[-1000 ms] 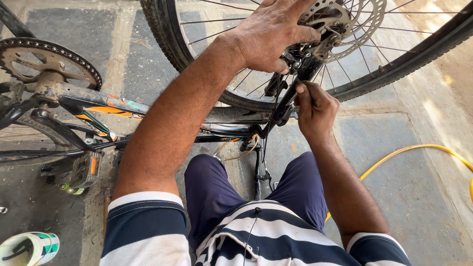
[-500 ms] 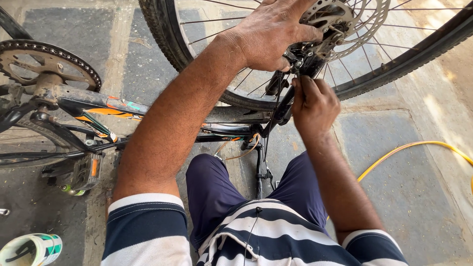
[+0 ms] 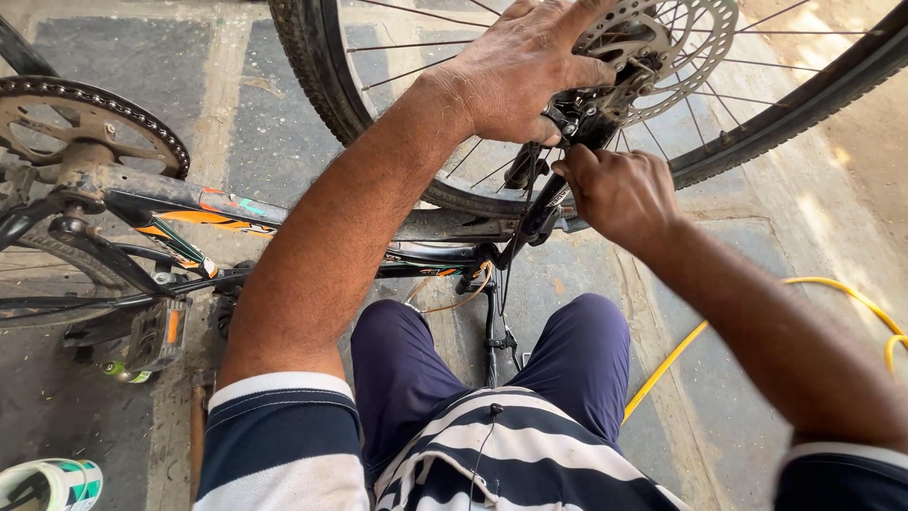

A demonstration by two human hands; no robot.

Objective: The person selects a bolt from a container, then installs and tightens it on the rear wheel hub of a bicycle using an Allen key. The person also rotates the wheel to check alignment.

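Observation:
An upturned bicycle lies in front of me. My left hand is wrapped over the hub of its rear wheel, beside the silver brake disc. Just below, my right hand is closed around something small at the black brake caliper and frame end; what it grips is hidden by the fingers. The dark frame tube runs left from there to the chainring with its chain.
A pedal hangs at lower left. A yellow hose curves across the paved ground at the right. A white and green can sits in the bottom left corner. My knees in dark blue trousers are under the frame.
My right hand has shifted slightly up and left along the frame end toward the caliper. The left hand stays on the hub.

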